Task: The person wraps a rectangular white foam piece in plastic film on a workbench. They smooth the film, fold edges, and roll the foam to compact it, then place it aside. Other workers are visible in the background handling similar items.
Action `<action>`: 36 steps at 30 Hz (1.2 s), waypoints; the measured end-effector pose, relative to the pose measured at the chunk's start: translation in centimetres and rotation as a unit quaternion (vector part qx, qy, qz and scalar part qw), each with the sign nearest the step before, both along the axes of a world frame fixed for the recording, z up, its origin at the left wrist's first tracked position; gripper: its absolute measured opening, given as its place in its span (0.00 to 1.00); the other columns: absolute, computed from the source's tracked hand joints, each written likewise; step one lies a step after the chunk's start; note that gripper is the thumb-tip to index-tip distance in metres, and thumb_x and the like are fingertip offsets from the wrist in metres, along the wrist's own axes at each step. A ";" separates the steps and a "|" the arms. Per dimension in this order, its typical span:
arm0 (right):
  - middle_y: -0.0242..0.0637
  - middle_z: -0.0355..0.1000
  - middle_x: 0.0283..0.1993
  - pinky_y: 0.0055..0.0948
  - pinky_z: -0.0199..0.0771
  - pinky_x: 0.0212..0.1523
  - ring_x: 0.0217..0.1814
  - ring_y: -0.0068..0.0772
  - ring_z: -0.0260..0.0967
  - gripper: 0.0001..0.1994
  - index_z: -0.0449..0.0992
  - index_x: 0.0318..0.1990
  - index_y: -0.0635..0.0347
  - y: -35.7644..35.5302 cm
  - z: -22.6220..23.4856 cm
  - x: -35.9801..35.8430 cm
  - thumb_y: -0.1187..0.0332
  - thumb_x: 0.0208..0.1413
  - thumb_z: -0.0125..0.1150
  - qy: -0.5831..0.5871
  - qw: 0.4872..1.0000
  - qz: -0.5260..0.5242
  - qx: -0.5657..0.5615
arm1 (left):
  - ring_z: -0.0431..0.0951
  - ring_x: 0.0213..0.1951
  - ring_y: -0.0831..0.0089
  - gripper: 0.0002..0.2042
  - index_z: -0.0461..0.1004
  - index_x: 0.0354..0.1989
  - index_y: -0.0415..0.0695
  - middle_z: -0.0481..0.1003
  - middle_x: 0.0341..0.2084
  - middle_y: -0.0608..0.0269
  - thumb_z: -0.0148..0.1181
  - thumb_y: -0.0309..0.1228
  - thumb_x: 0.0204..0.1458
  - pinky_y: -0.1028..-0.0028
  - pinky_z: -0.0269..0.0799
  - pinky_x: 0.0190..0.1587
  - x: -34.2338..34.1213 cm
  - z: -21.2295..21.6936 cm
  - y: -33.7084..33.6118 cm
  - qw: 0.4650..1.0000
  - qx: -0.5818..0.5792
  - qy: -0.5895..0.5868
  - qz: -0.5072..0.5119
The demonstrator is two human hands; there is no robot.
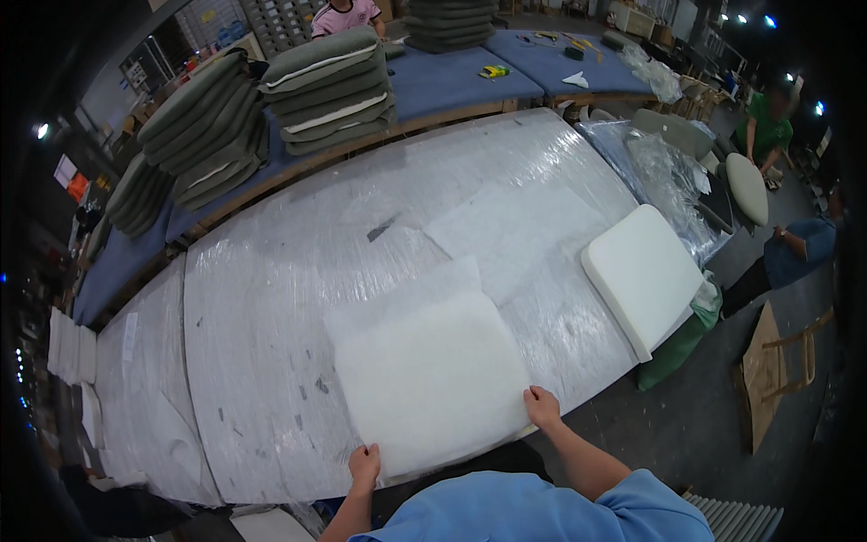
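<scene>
A white, soft-looking padding sheet (pixel 433 375) lies flat at the near edge of the plastic-covered table, over a thinner translucent white sheet (pixel 406 294) that shows past its far edge. My left hand (pixel 365 466) is closed on the near left corner of the padding. With its fingers closed, my right hand (pixel 543 408) grips the right edge. Another thin white sheet (pixel 515 239) is spread farther back. To the right rests a white foam seat cushion (pixel 646 275) with rounded far corners.
Stacks of grey-green cushions (pixel 330 90) stand on the blue-topped bench (pixel 461 81) behind the table (pixel 271 289). Crumpled clear plastic (pixel 664 172) lies at the far right. A green bag (pixel 677 352) hangs by the table's right edge, near a wooden chair (pixel 781 370). Several people work nearby.
</scene>
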State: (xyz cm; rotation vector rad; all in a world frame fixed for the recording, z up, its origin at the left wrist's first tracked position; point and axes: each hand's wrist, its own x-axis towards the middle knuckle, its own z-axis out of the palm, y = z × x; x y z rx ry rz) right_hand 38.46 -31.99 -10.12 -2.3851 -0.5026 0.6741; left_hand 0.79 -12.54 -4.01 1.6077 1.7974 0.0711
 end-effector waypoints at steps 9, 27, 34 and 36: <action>0.57 0.80 0.53 0.45 0.72 0.62 0.60 0.57 0.76 0.32 0.81 0.53 0.66 1.8 -0.2 0.8 0.41 0.65 0.53 0.103 0.991 -0.040 -0.080 | 0.81 0.48 0.58 0.20 0.74 0.57 0.30 0.80 0.50 0.53 0.62 0.35 0.65 0.60 0.77 0.52 -0.8 0.4 1.1 0.858 -0.268 -0.387 0.207; 0.54 0.77 0.59 0.45 0.70 0.66 0.63 0.54 0.74 0.32 0.79 0.60 0.58 1.0 3.8 3.2 0.40 0.63 0.54 0.046 0.994 0.005 -0.096 | 0.81 0.48 0.54 0.26 0.79 0.51 0.29 0.82 0.47 0.41 0.59 0.46 0.63 0.62 0.75 0.54 -2.9 0.3 3.5 0.988 -0.067 -0.042 -0.132; 0.57 0.75 0.61 0.48 0.69 0.66 0.66 0.57 0.70 0.33 0.79 0.59 0.62 -1.4 1.4 0.8 0.40 0.67 0.47 0.102 0.990 0.020 -0.097 | 0.77 0.54 0.54 0.28 0.72 0.59 0.24 0.76 0.56 0.38 0.59 0.42 0.65 0.61 0.74 0.57 -0.8 -2.2 0.8 0.981 -0.091 -0.172 -0.006; 0.57 0.76 0.59 0.48 0.69 0.65 0.65 0.58 0.71 0.34 0.79 0.58 0.63 -1.1 1.2 -0.1 0.38 0.67 0.47 0.101 0.989 0.020 -0.105 | 0.77 0.53 0.55 0.29 0.71 0.60 0.23 0.75 0.56 0.38 0.59 0.42 0.66 0.62 0.74 0.57 -0.9 -1.8 0.3 0.981 -0.098 -0.167 0.020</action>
